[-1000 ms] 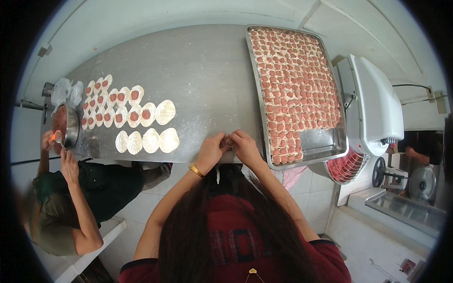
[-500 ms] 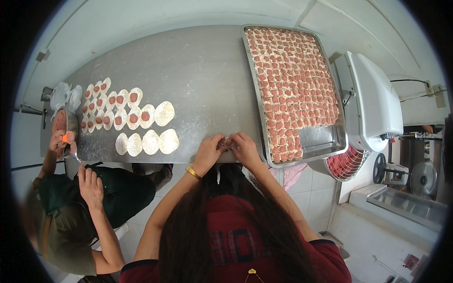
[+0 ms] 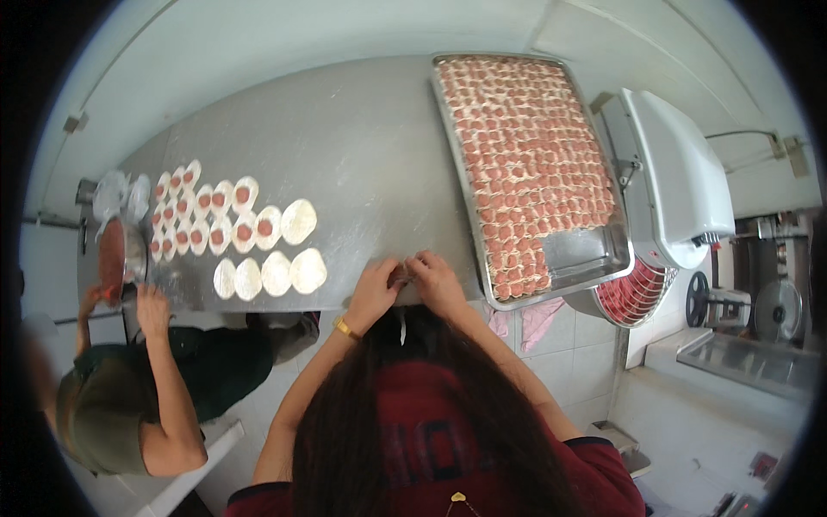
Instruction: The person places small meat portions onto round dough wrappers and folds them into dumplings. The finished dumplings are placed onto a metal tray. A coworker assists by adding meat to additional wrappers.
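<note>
At the near edge of the table, my left hand (image 3: 376, 289) and my right hand (image 3: 435, 282) are close together, fingers bent. Both pinch a small meat-filled dumpling (image 3: 399, 276), mostly hidden by the fingers. To my left lie round dough wrappers (image 3: 299, 221), several topped with a pink meat blob and several bare. Right of my hands stands a large metal tray (image 3: 588, 278), mostly filled with close rows of open-topped dumplings (image 3: 534, 164); bare metal shows in its near right corner.
At the far left a co-worker's hand (image 3: 153, 310) is beside a metal bowl (image 3: 133, 250) of pink filling. A white mixer (image 3: 680, 181) stands right of the tray, with red meat under its wire guard (image 3: 642, 297). A pink cloth (image 3: 540, 323) hangs below the table edge.
My head view has shifted slightly. My hands stay together, still pinching the dumpling. The co-worker's hands, with the spoon and orange-handled tool, have moved down by the bowl.
</note>
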